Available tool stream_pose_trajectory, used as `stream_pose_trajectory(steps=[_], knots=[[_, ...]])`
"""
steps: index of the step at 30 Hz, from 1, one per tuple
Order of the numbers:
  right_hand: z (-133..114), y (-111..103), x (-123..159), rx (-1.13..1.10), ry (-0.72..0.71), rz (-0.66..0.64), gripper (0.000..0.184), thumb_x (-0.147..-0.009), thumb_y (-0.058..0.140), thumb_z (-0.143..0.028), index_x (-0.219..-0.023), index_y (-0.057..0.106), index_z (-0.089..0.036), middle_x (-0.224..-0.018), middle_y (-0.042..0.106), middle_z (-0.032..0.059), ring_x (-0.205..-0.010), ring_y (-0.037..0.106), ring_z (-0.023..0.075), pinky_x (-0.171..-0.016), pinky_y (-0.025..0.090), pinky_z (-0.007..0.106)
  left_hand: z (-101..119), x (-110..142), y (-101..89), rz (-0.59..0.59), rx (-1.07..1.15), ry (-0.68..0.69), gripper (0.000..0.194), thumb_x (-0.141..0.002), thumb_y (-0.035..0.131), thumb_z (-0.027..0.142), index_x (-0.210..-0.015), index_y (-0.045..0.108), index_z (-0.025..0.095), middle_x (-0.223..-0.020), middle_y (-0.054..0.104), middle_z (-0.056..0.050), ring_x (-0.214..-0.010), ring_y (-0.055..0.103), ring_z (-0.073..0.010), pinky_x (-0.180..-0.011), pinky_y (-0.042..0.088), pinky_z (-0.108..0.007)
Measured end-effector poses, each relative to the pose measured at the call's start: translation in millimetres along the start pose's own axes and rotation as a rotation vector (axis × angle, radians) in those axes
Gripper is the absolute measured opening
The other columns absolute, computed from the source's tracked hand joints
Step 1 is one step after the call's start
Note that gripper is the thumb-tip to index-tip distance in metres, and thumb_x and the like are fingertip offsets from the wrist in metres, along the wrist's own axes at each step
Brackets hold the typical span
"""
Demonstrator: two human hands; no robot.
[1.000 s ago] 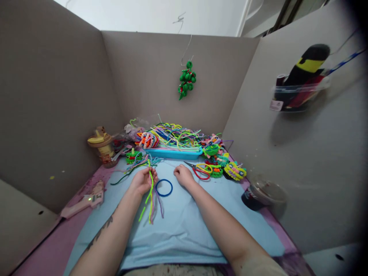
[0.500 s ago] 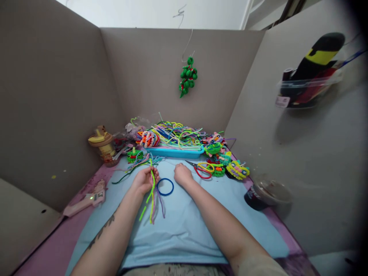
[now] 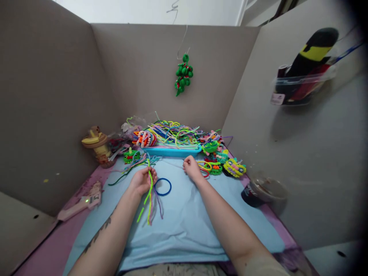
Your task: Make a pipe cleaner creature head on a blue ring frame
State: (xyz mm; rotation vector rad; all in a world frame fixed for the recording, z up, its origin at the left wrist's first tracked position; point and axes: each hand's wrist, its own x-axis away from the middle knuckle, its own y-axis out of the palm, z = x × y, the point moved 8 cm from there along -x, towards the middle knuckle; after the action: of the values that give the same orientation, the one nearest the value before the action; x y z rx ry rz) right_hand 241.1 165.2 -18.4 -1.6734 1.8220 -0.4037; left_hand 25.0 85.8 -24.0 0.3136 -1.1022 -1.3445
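Note:
My left hand [image 3: 141,181] is palm up with its fingers curled around pipe cleaners. A lime green pipe cleaner [image 3: 151,184] crosses the palm, and yellow, pink and purple ends hang below. A blue ring [image 3: 163,186] lies on the cloth just right of that hand. My right hand [image 3: 191,168] is closed, fingertips pinched together, over the scissors. A faint thin line runs leftward from its fingertips; what they hold is too small to make out. Of the scissors, the red and yellow handles [image 3: 206,166] show, and the hand covers the blades.
Behind the hands stands a blue tray [image 3: 172,152] heaped with pipe cleaners. Several fuzzy figures, one yellow [image 3: 235,168], sit at right near a dark cup [image 3: 253,193]. At left are a pink glue gun [image 3: 83,203] and a tumbler [image 3: 99,147]. Grey panels surround the table.
My right hand has moved right and slightly up, now covering the scissors' blades. The left hand keeps its grip on the pipe cleaners. The whole view has shifted slightly.

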Motion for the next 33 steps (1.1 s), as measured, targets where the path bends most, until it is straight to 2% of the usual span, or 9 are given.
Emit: stream_pose_trajectory(steps=[4, 6, 10, 14, 19, 21, 24, 26, 33], knots=[[-15, -23, 4, -0.003, -0.119, 0.148, 0.028, -0.068, 0.050, -0.016, -0.094, 0.059, -0.017, -0.092, 0.063, 0.0075, -0.090, 0.056, 0.0197, -0.081, 0.043, 0.031, -4, 5, 8.4, -0.012, 0.114, 0.002, 0.022, -0.086, 0.038, 0.011, -0.069, 0.052, 0.012, -0.060, 0.056, -0.004, -0.054, 0.059, -0.0133, -0.057, 0.053, -0.030], [-27, -22, 10, 0.004, -0.182, 0.134, 0.022, -0.071, 0.051, -0.019, -0.088, 0.064, -0.017, -0.087, 0.065, 0.0068, -0.090, 0.056, 0.0202, -0.082, 0.041, 0.031, -6, 9, 14.4, -0.028, 0.163, 0.016, 0.024, -0.087, 0.036, 0.012, -0.069, 0.052, 0.012, -0.060, 0.055, -0.004, -0.055, 0.058, -0.0126, -0.058, 0.053, -0.029], [-38, 2, 23, -0.044, -0.104, -0.091, 0.036, -0.083, 0.043, -0.042, -0.065, 0.063, -0.017, -0.062, 0.062, 0.0044, -0.068, 0.059, 0.0174, -0.064, 0.043, 0.026, -7, 12, 18.3, -0.023, 0.176, 0.045, 0.025, -0.088, 0.035, 0.013, -0.070, 0.052, 0.012, -0.061, 0.055, -0.004, -0.056, 0.058, -0.0130, -0.058, 0.053, -0.030], [-32, 29, 34, -0.253, 0.130, -0.322, 0.053, -0.090, 0.021, -0.047, -0.088, 0.062, -0.015, -0.064, 0.061, 0.0041, -0.054, 0.058, 0.0141, -0.053, 0.044, 0.025, -3, 10, 13.3, 0.002, 0.170, 0.070, 0.024, -0.087, 0.037, 0.012, -0.068, 0.052, 0.012, -0.060, 0.054, -0.004, -0.056, 0.057, -0.0126, -0.058, 0.053, -0.029], [-56, -1, 32, -0.247, -0.198, 0.017, 0.032, -0.083, 0.047, -0.033, -0.111, 0.055, -0.019, -0.108, 0.058, 0.0086, -0.096, 0.056, 0.0170, -0.079, 0.045, 0.027, -2, 8, 9.9, 0.002, 0.185, 0.096, 0.023, -0.087, 0.039, 0.011, -0.068, 0.052, 0.013, -0.060, 0.055, -0.003, -0.056, 0.057, -0.0119, -0.059, 0.053, -0.029], [-57, -2, 34, -0.259, -0.213, 0.008, 0.030, -0.083, 0.047, -0.030, -0.108, 0.057, -0.018, -0.095, 0.062, 0.0064, -0.087, 0.058, 0.0163, -0.075, 0.045, 0.026, -3, 8, 11.1, -0.014, 0.197, 0.106, 0.023, -0.087, 0.038, 0.012, -0.069, 0.052, 0.013, -0.060, 0.055, -0.003, -0.056, 0.057, -0.0120, -0.060, 0.053, -0.030], [-60, 7, 38, -0.191, -0.236, -0.096, 0.031, -0.085, 0.044, -0.034, -0.070, 0.065, -0.017, -0.062, 0.059, 0.0020, -0.068, 0.056, 0.0156, -0.070, 0.043, 0.027, -5, 8, 13.6, -0.036, 0.203, 0.109, 0.024, -0.088, 0.037, 0.012, -0.069, 0.053, 0.012, -0.061, 0.056, -0.004, -0.057, 0.058, -0.0125, -0.061, 0.053, -0.031], [-71, 6, 40, -0.181, -0.326, -0.081, 0.038, -0.085, 0.045, -0.035, -0.056, 0.062, -0.017, -0.063, 0.061, 0.0029, -0.073, 0.057, 0.0157, -0.076, 0.041, 0.027, -6, 8, 14.3, -0.039, 0.207, 0.106, 0.024, -0.087, 0.037, 0.012, -0.069, 0.053, 0.012, -0.061, 0.055, -0.004, -0.056, 0.058, -0.0128, -0.060, 0.053, -0.031], [-127, 24, -14, -0.176, -0.338, 0.056, 0.023, -0.084, 0.046, -0.025, -0.084, 0.067, -0.016, -0.086, 0.067, 0.0048, -0.084, 0.057, 0.0146, -0.078, 0.041, 0.024, 2, 10, 8.9, 0.002, 0.235, 0.129, 0.024, -0.087, 0.038, 0.011, -0.067, 0.051, 0.013, -0.057, 0.053, -0.002, -0.051, 0.055, -0.0112, -0.056, 0.051, -0.028]])
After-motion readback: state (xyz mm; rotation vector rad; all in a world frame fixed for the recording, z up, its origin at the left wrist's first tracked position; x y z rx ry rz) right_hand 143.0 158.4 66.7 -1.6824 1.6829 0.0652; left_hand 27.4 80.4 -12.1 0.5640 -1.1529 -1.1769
